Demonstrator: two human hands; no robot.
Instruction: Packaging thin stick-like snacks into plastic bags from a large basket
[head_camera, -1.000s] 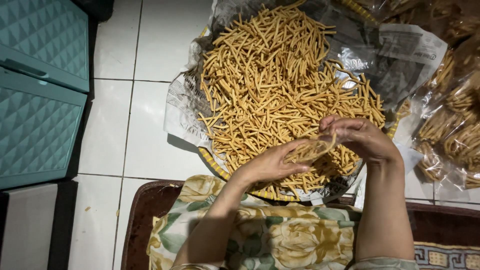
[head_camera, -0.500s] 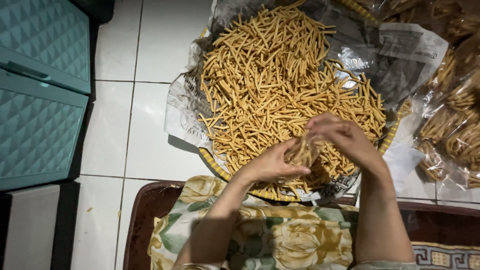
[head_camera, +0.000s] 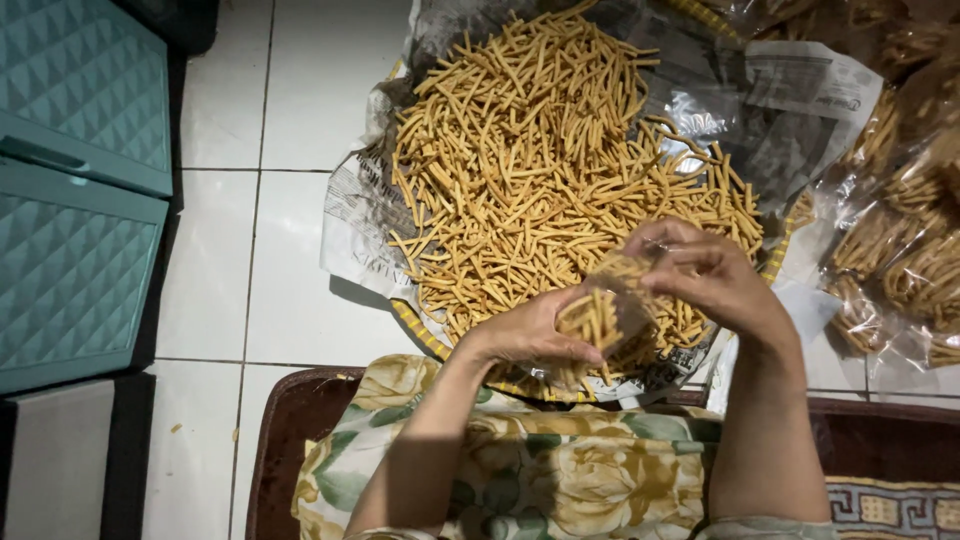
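Nearest to me, my lap is covered by a cloth printed with large cream and green flowers (head_camera: 530, 470), and under it lies a dark brown mat (head_camera: 285, 440) on the white tiled floor (head_camera: 290, 290).

Just above the cloth my two hands meet over the near edge of the tray. My left hand (head_camera: 530, 335) is cupped, its fingers curled under and around a small clear plastic bag (head_camera: 610, 310) that is partly filled with thin golden fried snack sticks. My right hand (head_camera: 705, 275) comes in from the other side, its fingers bent and pinching the upper edge of the same bag. The bag lies between both hands, tilted, with its long axis running from lower left to upper right and its mouth toward my right hand. The sticks inside lie roughly along that same line.

Beyond the hands, a round woven tray (head_camera: 420, 335) lined with newspaper (head_camera: 355, 215) carries a broad heap of loose golden snack sticks (head_camera: 540, 160), pointing every which way.

To the right of the tray, clear plastic bags already filled with sticks (head_camera: 905, 250) lie in a pile, touching one another. Far to the left stands a teal plastic cabinet with a quilted diamond pattern (head_camera: 75, 190), well apart from the tray.
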